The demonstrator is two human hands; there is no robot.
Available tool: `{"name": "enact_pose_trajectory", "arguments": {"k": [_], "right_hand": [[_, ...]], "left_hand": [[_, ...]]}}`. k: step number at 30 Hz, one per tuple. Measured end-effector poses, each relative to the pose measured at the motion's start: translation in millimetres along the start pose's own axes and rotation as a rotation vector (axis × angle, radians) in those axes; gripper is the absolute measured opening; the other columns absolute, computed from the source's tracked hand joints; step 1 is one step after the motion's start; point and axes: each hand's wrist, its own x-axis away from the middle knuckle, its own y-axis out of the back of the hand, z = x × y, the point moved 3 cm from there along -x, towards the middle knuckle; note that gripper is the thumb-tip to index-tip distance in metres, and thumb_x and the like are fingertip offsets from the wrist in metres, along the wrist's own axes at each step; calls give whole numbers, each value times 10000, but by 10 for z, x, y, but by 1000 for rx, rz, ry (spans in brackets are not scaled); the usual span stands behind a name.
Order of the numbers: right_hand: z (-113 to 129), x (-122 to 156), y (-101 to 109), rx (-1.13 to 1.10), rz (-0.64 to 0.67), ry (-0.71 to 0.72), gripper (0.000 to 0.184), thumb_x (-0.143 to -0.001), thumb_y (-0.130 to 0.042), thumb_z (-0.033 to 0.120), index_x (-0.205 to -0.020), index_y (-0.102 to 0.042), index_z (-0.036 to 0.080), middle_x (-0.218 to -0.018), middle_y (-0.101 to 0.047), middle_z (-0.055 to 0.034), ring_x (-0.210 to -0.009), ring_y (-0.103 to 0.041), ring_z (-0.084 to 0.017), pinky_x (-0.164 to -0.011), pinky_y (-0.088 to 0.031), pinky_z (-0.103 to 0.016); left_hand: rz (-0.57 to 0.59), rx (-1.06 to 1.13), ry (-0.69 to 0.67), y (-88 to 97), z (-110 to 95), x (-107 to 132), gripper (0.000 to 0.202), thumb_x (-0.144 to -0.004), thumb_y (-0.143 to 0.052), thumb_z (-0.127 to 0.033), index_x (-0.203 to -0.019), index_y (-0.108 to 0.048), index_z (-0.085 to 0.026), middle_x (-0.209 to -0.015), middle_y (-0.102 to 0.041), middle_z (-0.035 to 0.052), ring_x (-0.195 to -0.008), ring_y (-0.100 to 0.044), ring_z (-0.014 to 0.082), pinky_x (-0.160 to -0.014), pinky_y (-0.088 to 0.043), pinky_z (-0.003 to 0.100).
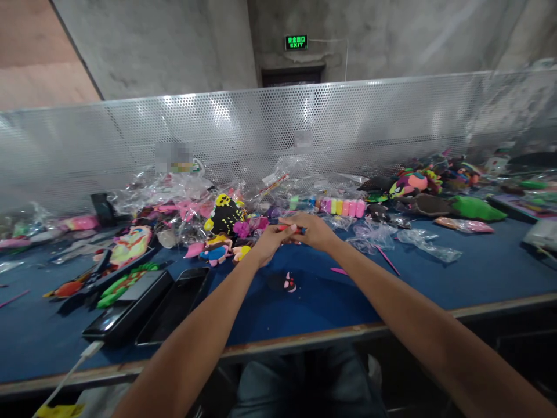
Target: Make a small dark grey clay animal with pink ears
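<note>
Both of my hands meet above the middle of the blue table. My left hand (275,239) is closed, its thumb and fingers pinching one end of a small red stick-like piece (297,230) with a dark end. From the other side my right hand (314,231) closes round the same piece, fingers curled over it; its exact kind is too small to tell. Below the hands, a small black clay figure (289,283) with pinkish-white and red bits lies flat on the table. A pink modelling tool (339,271) lies beside it, partly behind my right forearm.
A power bank (130,305) with a white cable and a black phone-like tray (178,305) lie at left. Clay figures, including a black one with yellow dots (225,217), and plastic bags crowd the back. Colourful clay sticks (343,207) stand before a perforated metal screen (278,116).
</note>
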Motion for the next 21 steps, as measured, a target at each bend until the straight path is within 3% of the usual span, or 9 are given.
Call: {"name": "enact_pose_trajectory", "arguments": {"k": [6,10,21], "right_hand": [[36,5,12,30,-29,24,280,-918,-600,239,-1169,-718,207,-1114,-752,-106,-1064,-696,-248,-908,-551,-397],[17,14,4,62,-30,13,320,-906,-631,290,-1200,-697,182,-1115,-749,-122,-1050,-695,-266,-902,-549,-410],[64,14,59,68,-68,-13,293,-932,-603,298,-1200,-700,230,-1147,-741,-79,-1078,-677,-231,-947,-528,-377]], "left_hand": [[18,42,-10,-21,-20,12,508,-586,-810,-628,-705,-754,-137,-670,-718,62,-644,-625,154,-716,-470,287],[3,19,-13,-7,-27,20,501,-635,-772,-641,-666,-741,-143,-661,-717,73,-652,-638,168,-722,-479,301],[-55,0,-91,62,0,-33,472,-692,-750,-608,-759,-753,-141,-700,-717,61,-658,-632,158,-697,-493,291]]}}
